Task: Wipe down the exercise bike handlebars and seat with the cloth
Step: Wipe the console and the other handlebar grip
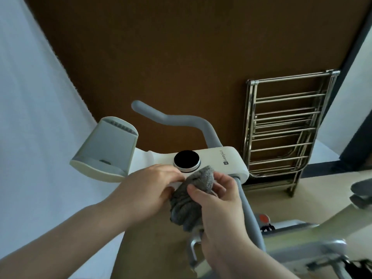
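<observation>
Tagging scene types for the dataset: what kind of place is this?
Likely a room in a home, not a gym. A white exercise bike console with grey handlebars stands by a folded chrome drying rack leaning on a brown wall, with a pale curtain alongside.

1. The grey cloth [188,200] covers the near edge of the white console [219,160], and the handlebar stretch below the console there is hidden under it.
2. The left hand [149,188] hides its own fingertips behind the cloth; how they grip cannot be told.
3. The right hand [219,206] covers the cloth's lower right part.
4. Right of the console, a grey rounded part [361,188] is cut off by the picture's edge; what it is cannot be told.
5. Below the console, the bike frame [302,244] is blurred and runs out at the bottom edge.
6. The orange part [264,218] below the console is too blurred to identify.
</observation>
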### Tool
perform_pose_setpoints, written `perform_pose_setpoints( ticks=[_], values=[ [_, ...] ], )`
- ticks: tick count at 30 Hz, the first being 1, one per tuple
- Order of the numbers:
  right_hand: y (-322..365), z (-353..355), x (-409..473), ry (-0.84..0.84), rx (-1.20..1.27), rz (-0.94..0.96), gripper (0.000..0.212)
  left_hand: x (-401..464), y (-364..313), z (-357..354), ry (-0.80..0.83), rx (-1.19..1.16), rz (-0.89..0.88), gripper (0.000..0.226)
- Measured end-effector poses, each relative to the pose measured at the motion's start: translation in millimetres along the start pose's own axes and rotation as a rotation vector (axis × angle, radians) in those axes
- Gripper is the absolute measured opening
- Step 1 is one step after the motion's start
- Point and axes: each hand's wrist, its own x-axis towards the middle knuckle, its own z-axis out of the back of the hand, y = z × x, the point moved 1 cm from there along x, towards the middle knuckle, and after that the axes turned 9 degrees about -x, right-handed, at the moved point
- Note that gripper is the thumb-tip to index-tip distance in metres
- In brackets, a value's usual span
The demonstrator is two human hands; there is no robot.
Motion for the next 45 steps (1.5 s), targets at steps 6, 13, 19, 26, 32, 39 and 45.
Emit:
perform_pose_setpoints(
  ticks=[6, 13, 19, 26, 32, 39, 45],
  values=[
    [23, 25, 2, 0.208, -0.131, 0.141, 0.034, -27, -28, 27, -0.031, 0.194, 0.233, 0.031],
    [58, 79, 27, 0.422, -0.382, 0.325, 0.031, -40, -93, 14, -0.183, 0.204, 0.455, 0.027],
    [68, 125, 61, 0.454, -0.656, 0.493, 0.029, -20, -144, -73, -0.376, -0.083, 0.633, 0.021],
    [37, 114, 84, 0.408, -0.982, 0.754, 0.033, -11, -146, -103, -0.498, -0.238, 0.797, 0.021],
    [35, 108, 96, 0.468, -1.144, 0.815, 0.025, -9, -146, -113, -0.441, 0.033, 0.748, 0.028],
    [40, 108, 83, 0.584, -1.317, 0.973, 0.023, -10, -146, -112, -0.373, 0.050, 0.633, 0.049],
    [34, 118, 72, 0.558, -1.217, 0.903, 0.027, -14, -146, -117, -0.421, 0.015, 0.571, 0.039]
  ],
)
